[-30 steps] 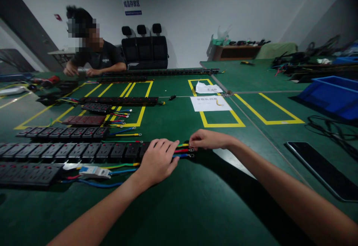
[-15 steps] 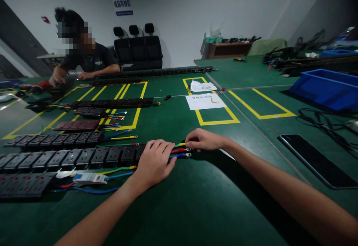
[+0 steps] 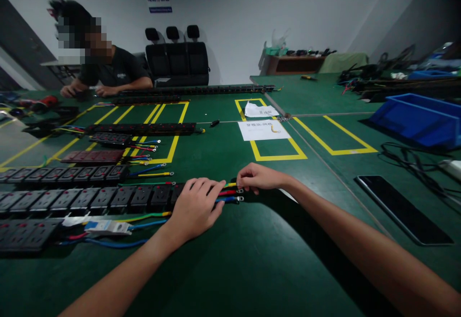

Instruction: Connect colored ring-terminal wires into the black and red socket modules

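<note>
A long row of black socket modules [image 3: 103, 198] lies on the green table. Over its right end, my left hand [image 3: 196, 206] is closed around the strip and the base of its wires. Red, blue [image 3: 230, 199] and yellow-green [image 3: 230, 185] wires with metal ring lugs come out beyond my left hand. My right hand [image 3: 257, 178] is pinched at the tip of the yellow-green wire; its lug is hidden by the fingers. Just below lies a shorter socket strip [image 3: 30, 235] with a white-and-blue part [image 3: 108, 227] on its wires.
More socket strips [image 3: 140, 128] lie further back. A black phone [image 3: 401, 209], cables [image 3: 406, 163] and a blue bin [image 3: 419, 120] are at the right. Paper sheets [image 3: 264, 131] lie mid-table. Another person [image 3: 118, 69] works at the back left.
The view has shifted slightly, with the strips appearing further left. The other person's head is lower to the left. My hands keep nearly the same hold.
</note>
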A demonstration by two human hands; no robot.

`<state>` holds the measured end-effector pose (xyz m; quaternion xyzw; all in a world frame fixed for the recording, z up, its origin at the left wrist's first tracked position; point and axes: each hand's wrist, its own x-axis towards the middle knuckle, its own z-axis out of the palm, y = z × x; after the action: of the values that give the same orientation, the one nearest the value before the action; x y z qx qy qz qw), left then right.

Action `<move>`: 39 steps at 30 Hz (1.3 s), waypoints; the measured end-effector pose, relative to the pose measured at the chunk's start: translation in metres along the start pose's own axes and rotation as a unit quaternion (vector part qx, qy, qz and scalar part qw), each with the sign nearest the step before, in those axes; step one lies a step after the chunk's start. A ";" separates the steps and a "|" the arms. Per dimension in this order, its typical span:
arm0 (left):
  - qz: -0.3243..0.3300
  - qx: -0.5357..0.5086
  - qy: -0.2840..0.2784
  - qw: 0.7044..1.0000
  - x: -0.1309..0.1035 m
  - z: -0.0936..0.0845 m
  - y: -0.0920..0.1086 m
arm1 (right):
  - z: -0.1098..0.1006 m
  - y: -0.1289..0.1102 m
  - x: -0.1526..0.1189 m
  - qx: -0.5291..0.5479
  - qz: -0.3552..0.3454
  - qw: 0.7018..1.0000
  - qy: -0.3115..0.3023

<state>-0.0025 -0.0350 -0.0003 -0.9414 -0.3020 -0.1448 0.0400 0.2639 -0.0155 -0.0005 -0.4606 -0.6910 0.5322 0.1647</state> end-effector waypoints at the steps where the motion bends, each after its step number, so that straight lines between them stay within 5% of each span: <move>1: -0.001 0.000 -0.001 1.000 0.000 0.000 0.000 | -0.001 0.000 0.000 0.001 0.001 1.000 -0.002; 39: 0.007 -0.004 -0.004 1.000 0.000 -0.001 -0.001 | -0.001 0.002 0.005 0.051 0.015 0.999 0.007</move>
<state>-0.0038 -0.0342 0.0008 -0.9441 -0.2953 -0.1421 0.0358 0.2632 -0.0112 -0.0036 -0.4656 -0.6551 0.5657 0.1847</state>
